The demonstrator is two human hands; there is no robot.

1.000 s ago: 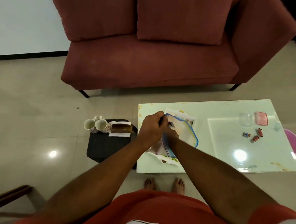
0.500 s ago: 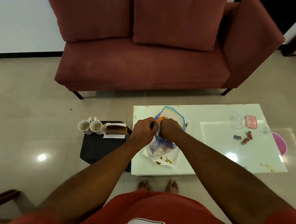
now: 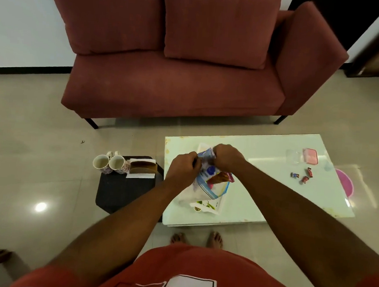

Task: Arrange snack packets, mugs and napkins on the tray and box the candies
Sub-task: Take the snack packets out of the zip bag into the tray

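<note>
The zip bag (image 3: 212,186) and tray (image 3: 208,206) lie by the table's (image 3: 262,148) left edge, candies (image 3: 305,179) and box (image 3: 293,157) near its right edge. Mugs (image 3: 118,164) and napkins (image 3: 139,175) stand on a stool (image 3: 122,190) leftward.

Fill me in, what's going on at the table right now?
A person stands at the white table, left hand and right hand both gripping the top of a clear zip bag of snack packets, over what looks like a white tray. Two mugs and a napkin holder sit on the dark stool to the left. Three candies lie loose on the table's right side, beside the clear box and pink lid.
</note>
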